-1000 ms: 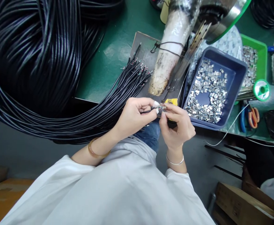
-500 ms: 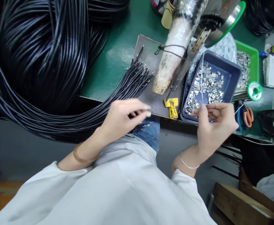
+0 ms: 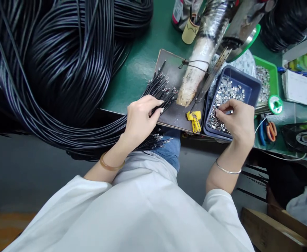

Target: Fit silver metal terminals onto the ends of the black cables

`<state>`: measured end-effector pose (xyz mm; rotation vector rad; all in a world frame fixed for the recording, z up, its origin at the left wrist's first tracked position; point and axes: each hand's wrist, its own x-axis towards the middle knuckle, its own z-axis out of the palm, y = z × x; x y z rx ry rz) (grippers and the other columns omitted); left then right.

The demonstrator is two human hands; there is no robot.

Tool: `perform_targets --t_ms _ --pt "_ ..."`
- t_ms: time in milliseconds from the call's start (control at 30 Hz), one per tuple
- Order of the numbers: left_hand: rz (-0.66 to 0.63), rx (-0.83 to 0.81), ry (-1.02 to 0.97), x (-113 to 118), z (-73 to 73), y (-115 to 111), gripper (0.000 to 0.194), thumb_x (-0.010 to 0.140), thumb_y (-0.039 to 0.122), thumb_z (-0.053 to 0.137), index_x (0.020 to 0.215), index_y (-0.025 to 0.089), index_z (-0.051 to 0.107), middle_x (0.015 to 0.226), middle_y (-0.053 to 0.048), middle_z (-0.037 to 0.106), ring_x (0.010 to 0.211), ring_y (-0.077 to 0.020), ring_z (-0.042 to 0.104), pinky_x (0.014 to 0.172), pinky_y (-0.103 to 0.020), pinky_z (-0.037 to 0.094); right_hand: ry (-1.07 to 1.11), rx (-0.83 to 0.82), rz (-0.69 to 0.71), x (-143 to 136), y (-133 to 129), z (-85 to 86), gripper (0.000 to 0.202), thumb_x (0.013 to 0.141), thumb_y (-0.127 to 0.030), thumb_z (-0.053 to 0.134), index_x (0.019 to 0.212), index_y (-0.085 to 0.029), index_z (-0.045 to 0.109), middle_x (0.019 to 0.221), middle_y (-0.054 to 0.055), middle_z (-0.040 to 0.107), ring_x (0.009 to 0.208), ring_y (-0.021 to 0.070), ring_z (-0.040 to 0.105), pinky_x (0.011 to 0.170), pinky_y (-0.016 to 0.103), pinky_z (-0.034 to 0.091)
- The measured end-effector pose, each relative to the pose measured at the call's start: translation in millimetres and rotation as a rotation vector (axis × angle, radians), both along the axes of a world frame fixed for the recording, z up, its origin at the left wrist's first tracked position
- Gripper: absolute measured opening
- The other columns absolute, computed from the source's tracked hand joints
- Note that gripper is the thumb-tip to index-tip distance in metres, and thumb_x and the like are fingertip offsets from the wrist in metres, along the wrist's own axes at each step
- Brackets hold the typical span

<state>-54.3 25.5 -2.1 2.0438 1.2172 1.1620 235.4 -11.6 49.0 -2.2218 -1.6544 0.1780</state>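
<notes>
My left hand (image 3: pixel 142 115) is at the bundle of black cables (image 3: pixel 160 85), thumb and forefinger closing around a cable near its stripped end. The cable ends lie fanned out on a grey board (image 3: pixel 173 117). My right hand (image 3: pixel 237 120) reaches into a blue tray (image 3: pixel 253 85) of small metal clips (image 3: pixel 228 89). Its thumb and fingertips are pinched together among the clips; the piece between them is mostly hidden.
A plastic-wrapped post (image 3: pixel 195 70) and a yellow clip-like piece (image 3: pixel 194 120) are on the board. Coiled black cable (image 3: pixel 72 63) fills the left. Orange-handled pliers (image 3: pixel 271 131), a green tray (image 3: pixel 273 73) and a green-rimmed spool (image 3: pixel 275 104) are at right.
My left hand has moved up to the cable ends and closed its fingers there. The right hand has turned and lowered its fingertips into the clips. The view has shifted slightly.
</notes>
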Motion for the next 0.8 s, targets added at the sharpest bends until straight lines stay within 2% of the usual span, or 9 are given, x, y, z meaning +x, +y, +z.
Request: perform_targets --t_ms 67,167,333,433,567,633,700,733,800 --pt "0.025 -0.099 -0.203 -3.9 -2.0 0.7 0.026 0.078 0.011 0.07 0.103 0.018 0.075 0.086 -0.001 0.071 0.059 -0.0075 0.052 0.059 -0.022 0.045 -0.028 -0.019 -0.028 4.5 -0.1 3.1 0.012 0.07 -0.014 0.065 0.064 -0.023 0.059 0.07 0.001 0.066 0.069 0.0153 0.059 0.077 0.035 0.042" --pt "0.045 -0.207 -0.468 -6.0 -5.8 3.9 0.038 0.076 0.013 0.075 0.113 0.022 0.072 0.088 -0.001 0.072 0.065 -0.0076 0.056 0.059 -0.02 0.048 0.029 -0.007 -0.053 15.6 -2.2 1.9 0.011 0.069 -0.014 0.064 0.064 -0.022 0.058 0.07 0.002 0.066 0.067 0.0137 0.056 0.075 0.035 0.042" --pt "0.054 -0.25 -0.688 -7.8 -11.7 9.1 0.035 0.076 0.027 0.082 0.109 0.024 0.072 0.088 -0.001 0.073 0.075 -0.0109 0.065 0.066 -0.023 0.055 0.294 0.058 -0.043 31.4 -7.7 -8.8 0.011 0.07 -0.028 0.071 0.069 -0.023 0.062 0.074 0.0 0.065 0.065 0.0157 0.058 0.066 0.034 0.044" --pt "0.055 -0.309 -0.758 -10.0 -13.1 13.0 0.032 0.078 0.037 0.081 0.107 0.027 0.071 0.086 0.0 0.073 0.077 -0.0127 0.068 0.064 -0.025 0.057 0.164 0.105 -0.029 28.6 -10.0 -12.9 0.012 0.074 -0.031 0.07 0.07 -0.024 0.061 0.077 0.001 0.064 0.07 0.0177 0.058 0.069 0.036 0.046" --pt "0.105 -0.346 -0.85 -12.8 -11.3 19.8 0.029 0.08 0.042 0.079 0.105 0.031 0.07 0.089 0.003 0.073 0.079 -0.0114 0.069 0.069 -0.026 0.059 -0.055 0.146 -0.025 20.4 -13.4 -17.2 0.012 0.08 -0.025 0.064 0.07 -0.024 0.057 0.075 0.001 0.065 0.071 0.0186 0.06 0.076 0.037 0.048" --pt "0.124 -0.325 -0.899 -13.4 -4.7 19.4 0.026 0.08 0.042 0.079 0.103 0.033 0.07 0.082 0.005 0.071 0.073 -0.0086 0.065 0.064 -0.024 0.057 -0.116 0.187 -0.043 18.3 -15.3 -20.5 0.012 0.08 -0.022 0.062 0.07 -0.024 0.055 0.074 0.001 0.064 0.07 0.0181 0.06 0.077 0.037 0.049" --pt "0.069 -0.316 -0.94 -12.7 8.9 12.2 0.02 0.081 0.042 0.079 0.097 0.033 0.072 0.075 0.007 0.069 0.062 -0.0055 0.058 0.051 -0.022 0.051 -0.098 0.274 -0.078 14.7 -17.5 -23.4 0.012 0.079 -0.021 0.062 0.07 -0.023 0.055 0.072 0.0 0.063 0.067 0.0169 0.06 0.075 0.035 0.05" --pt "-0.018 -0.344 -0.936 -11.4 17.9 5.9 0.017 0.081 0.042 0.079 0.093 0.031 0.072 0.074 0.008 0.068 0.057 -0.0044 0.054 0.043 -0.021 0.046 -0.051 0.338 -0.102 10.9 -18.8 -23.8 0.011 0.08 -0.021 0.062 0.071 -0.023 0.055 0.072 -0.001 0.063 0.065 0.0161 0.06 0.071 0.034 0.05" --pt "-0.177 -0.435 -0.915 -6.2 37.0 -9.8 0.012 0.082 0.035 0.078 0.086 0.026 0.071 0.089 0.005 0.075 0.051 -0.003 0.052 0.037 -0.021 0.04 0.091 0.485 -0.153 -3.0 -23.1 -21.6 0.008 0.082 -0.022 0.062 0.076 -0.023 0.056 0.077 -0.001 0.063 0.061 0.0153 0.061 0.063 0.033 0.051"
